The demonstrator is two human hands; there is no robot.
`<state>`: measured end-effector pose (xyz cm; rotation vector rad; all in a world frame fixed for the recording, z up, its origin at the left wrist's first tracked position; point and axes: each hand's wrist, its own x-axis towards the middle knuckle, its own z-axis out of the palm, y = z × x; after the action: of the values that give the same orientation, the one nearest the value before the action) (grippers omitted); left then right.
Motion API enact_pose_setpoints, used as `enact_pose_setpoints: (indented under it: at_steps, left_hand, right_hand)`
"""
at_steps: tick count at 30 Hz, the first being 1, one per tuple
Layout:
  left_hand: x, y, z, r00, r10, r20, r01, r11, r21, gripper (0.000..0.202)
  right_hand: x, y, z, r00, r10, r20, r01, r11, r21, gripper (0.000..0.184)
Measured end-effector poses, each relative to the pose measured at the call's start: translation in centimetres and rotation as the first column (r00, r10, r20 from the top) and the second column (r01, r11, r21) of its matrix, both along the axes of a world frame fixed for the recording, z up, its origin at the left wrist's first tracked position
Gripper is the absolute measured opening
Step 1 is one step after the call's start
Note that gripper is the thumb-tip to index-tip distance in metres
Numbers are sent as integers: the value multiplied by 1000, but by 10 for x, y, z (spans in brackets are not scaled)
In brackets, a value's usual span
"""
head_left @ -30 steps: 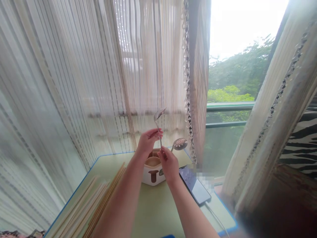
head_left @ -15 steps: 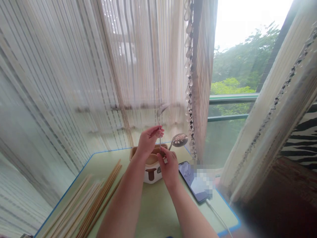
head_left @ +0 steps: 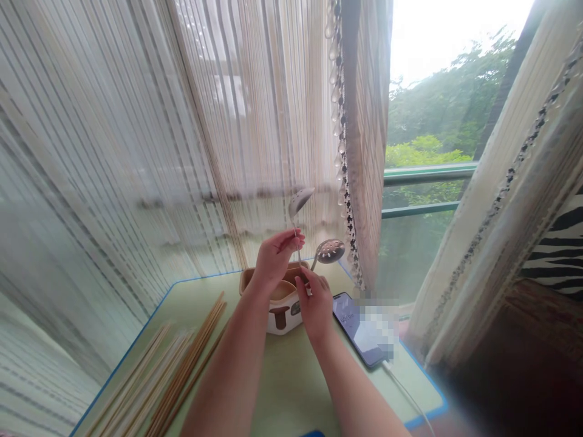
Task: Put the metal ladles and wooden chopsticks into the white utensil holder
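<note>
My left hand [head_left: 272, 262] pinches the thin handle of a metal slotted spoon [head_left: 298, 203], whose bowl points up above my fingers. Just below it, my right hand [head_left: 314, 301] grips the lower end of the same handle with closed fingers. Both hands hover over a white and brown utensil holder [head_left: 279, 311] on the pale green table [head_left: 282, 376]. A second slotted spoon [head_left: 330, 250] stands in the holder, its bowl leaning right.
A bundle of long wooden sticks [head_left: 175, 371] lies at the table's left. A phone [head_left: 361, 329] with a cable sits at the right, near the blue table edge. Striped curtains [head_left: 182, 133] hang close behind, and a window [head_left: 428, 152] opens to the right.
The view shifted slightly, and the held spoon tilted a little to the right. Both hands kept their grip above the holder.
</note>
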<state>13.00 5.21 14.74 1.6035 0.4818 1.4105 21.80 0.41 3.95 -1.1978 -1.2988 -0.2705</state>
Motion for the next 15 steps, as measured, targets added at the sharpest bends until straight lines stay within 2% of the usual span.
enact_pose_setpoints:
  at_steps: [3, 6, 10, 15]
  left_hand:
    - [1, 4, -4, 1000, 0, -23, 0, 1000, -10, 33]
    - [-2, 9, -7, 995, -50, -83, 46, 998, -46, 34]
    - [-6, 15, -13, 970, -65, -233, 64, 998, -13, 34]
    - [-8, 17, -19, 917, -115, -381, 130, 991, 13, 34]
  right_hand:
    - [-1, -2, -1, 1000, 5, 25, -4, 1000, -17, 27]
    - [-3, -6, -2, 999, 44, -7, -44, 999, -3, 25]
    - [-3, -5, -11, 978, 64, -197, -56, 997, 47, 17]
    - [4, 10, -24, 895, -52, -442, 54, 999, -9, 18]
